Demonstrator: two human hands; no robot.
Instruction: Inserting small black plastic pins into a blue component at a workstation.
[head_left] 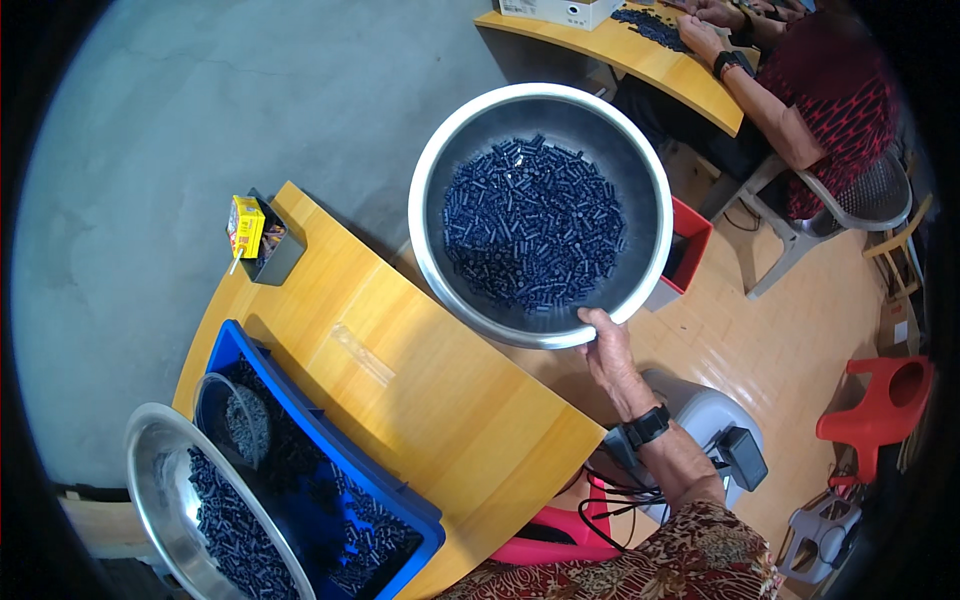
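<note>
Nearest, along the counter's (420, 400) near-left corner, a blue bin (400, 520) holds small dark cylinders, with a clear cup (235, 420) set in it and a steel bowl (160, 490) of the same pieces tilted at its outer side. No left hand shows anywhere in view. The right hand (605, 350), a black watch on its wrist, reaches up from the lower right; its grip is pinched on the near rim of a large steel basin (541, 215), thumb over the lip. The basin, heaped with dark cylinders (530, 225), lies straight beyond the hand, held past the counter's right edge. A yellow carton (245, 227) sits at the far-left corner. Farther off, another person's hands (705, 25) work at a second counter.
</note>
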